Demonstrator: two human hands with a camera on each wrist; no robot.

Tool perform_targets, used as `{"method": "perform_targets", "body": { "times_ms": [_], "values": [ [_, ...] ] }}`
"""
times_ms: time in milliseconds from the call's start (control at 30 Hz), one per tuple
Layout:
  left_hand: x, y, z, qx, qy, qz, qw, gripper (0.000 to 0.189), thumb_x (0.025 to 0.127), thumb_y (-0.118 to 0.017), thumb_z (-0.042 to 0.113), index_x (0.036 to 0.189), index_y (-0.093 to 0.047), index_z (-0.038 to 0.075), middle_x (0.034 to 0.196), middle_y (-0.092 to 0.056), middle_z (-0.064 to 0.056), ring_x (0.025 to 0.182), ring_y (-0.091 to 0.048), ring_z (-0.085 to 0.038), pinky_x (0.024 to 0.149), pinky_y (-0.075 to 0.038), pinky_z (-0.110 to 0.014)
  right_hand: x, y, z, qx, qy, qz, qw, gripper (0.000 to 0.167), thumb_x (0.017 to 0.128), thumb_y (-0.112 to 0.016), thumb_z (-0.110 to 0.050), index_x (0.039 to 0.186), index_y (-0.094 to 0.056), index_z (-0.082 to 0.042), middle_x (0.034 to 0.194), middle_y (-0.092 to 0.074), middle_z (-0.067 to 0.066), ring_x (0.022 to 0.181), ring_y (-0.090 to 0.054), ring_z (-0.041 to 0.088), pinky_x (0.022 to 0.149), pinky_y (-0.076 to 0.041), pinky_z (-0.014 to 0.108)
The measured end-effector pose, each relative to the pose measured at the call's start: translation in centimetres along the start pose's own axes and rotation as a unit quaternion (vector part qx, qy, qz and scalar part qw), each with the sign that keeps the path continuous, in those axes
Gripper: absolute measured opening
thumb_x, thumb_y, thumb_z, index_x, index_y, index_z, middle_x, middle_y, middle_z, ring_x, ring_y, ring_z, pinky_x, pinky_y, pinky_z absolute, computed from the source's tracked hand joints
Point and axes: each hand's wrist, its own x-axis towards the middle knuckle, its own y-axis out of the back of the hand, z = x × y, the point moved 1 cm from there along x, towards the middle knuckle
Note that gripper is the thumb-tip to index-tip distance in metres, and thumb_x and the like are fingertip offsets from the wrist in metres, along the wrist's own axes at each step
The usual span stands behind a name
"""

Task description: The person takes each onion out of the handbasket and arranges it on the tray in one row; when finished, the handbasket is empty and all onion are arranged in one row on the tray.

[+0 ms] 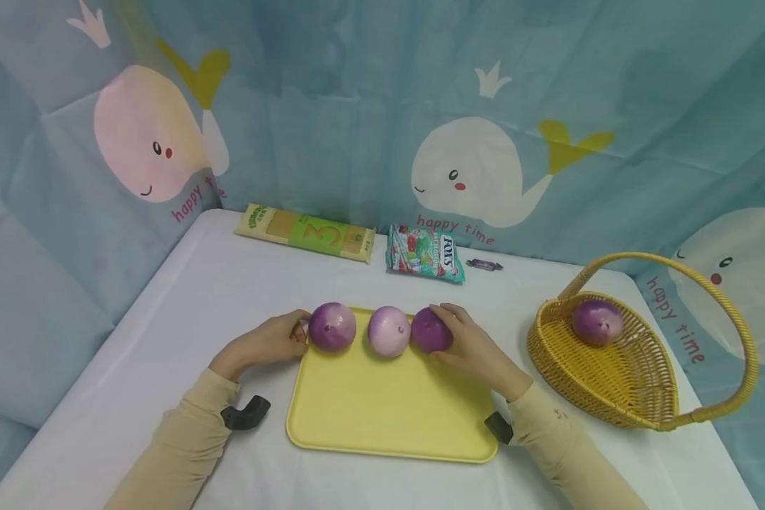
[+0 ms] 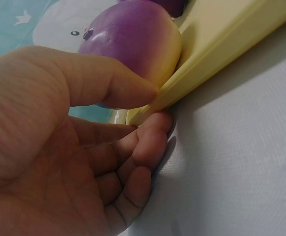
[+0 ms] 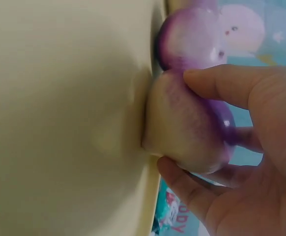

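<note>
On the yellow tray [image 1: 392, 411], three round purple-and-white turnips stand in a row along the far edge. The left turnip [image 1: 332, 327] is beside my left hand [image 1: 274, 343], whose thumb and curled fingers pinch the tray's rim at its far left corner. A paler turnip [image 1: 389, 332] is in the middle. My right hand [image 1: 474, 347] grips the right turnip [image 1: 428, 331]; in the right wrist view its fingers and thumb [image 3: 216, 83] curve round the turnip's sides, with its pale end toward the tray.
A yellow wicker basket [image 1: 596, 375] with a tall handle stands on the right, with another turnip [image 1: 597, 322] inside. Along the back lie a noodle packet [image 1: 306, 232], a teal FOX'S candy bag [image 1: 423, 253] and a small dark wrapped candy [image 1: 484, 265]. A whale-print curtain [image 1: 357, 106] hangs behind.
</note>
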Motion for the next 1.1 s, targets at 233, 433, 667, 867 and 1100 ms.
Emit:
{"method": "perform_targets", "body": {
  "times_ms": [233, 433, 667, 867, 1100],
  "values": [
    [-0.1, -0.2, 0.1, 0.002, -0.012, 0.003, 0.9999, 0.066, 0.081, -0.061, 0.012, 0.14, -0.041, -0.008, 0.087, -0.056, -0.006, 0.075, -0.051, -0.016, 0.067, -0.042, -0.029, 0.0, -0.4, -0.4, 0.003, 0.009, 0.001, 1.0, 0.083, 0.081, -0.079, -0.019, 0.149, -0.035, -0.005, 0.144, -0.042, 0.023, 0.125, -0.055, 0.039, 0.101, -0.048, 0.05],
    [-0.1, -0.4, -0.1, -0.001, -0.003, 0.002, 1.0, 0.066, 0.081, -0.061, 0.013, 0.141, -0.041, -0.007, 0.088, -0.056, -0.006, 0.076, -0.051, -0.016, 0.067, -0.042, -0.028, -0.2, -0.4, -0.3, 0.008, 0.004, -0.003, 1.0, 0.088, 0.079, -0.08, -0.021, 0.152, -0.032, -0.006, 0.145, -0.041, 0.023, 0.126, -0.054, 0.04, 0.102, -0.047, 0.051],
    [-0.1, -0.3, -0.1, 0.0, -0.013, 0.0, 0.9999, 0.065, 0.082, -0.062, 0.014, 0.141, -0.041, -0.006, 0.089, -0.057, -0.006, 0.077, -0.051, -0.015, 0.068, -0.043, -0.028, -1.7, 2.9, 0.5, -0.001, -0.01, 0.015, 0.9998, 0.079, 0.086, -0.074, -0.025, 0.151, -0.033, -0.007, 0.15, -0.037, 0.022, 0.13, -0.05, 0.04, 0.099, -0.048, 0.053],
    [0.1, 0.1, -0.1, 0.012, -0.028, 0.007, 0.9995, 0.064, 0.083, -0.063, 0.016, 0.139, -0.043, -0.007, 0.088, -0.057, -0.006, 0.077, -0.051, -0.015, 0.07, -0.043, -0.028, -4.4, 10.3, 2.8, -0.049, -0.106, 0.083, 0.9897, 0.041, 0.097, -0.059, -0.029, 0.13, -0.059, -0.005, 0.13, -0.06, 0.02, 0.108, -0.062, 0.039, 0.085, -0.051, 0.055],
    [0.1, 0.2, -0.3, 0.011, -0.03, 0.006, 0.9995, 0.064, 0.083, -0.064, 0.017, 0.138, -0.043, -0.007, 0.088, -0.057, -0.006, 0.077, -0.051, -0.015, 0.07, -0.043, -0.029, -7.0, 15.8, 7.3, -0.094, -0.225, 0.021, 0.9695, 0.046, 0.101, -0.046, -0.037, 0.122, -0.062, 0.001, 0.118, -0.064, 0.028, 0.109, -0.057, 0.048, 0.084, -0.047, 0.061]
  ]
}}
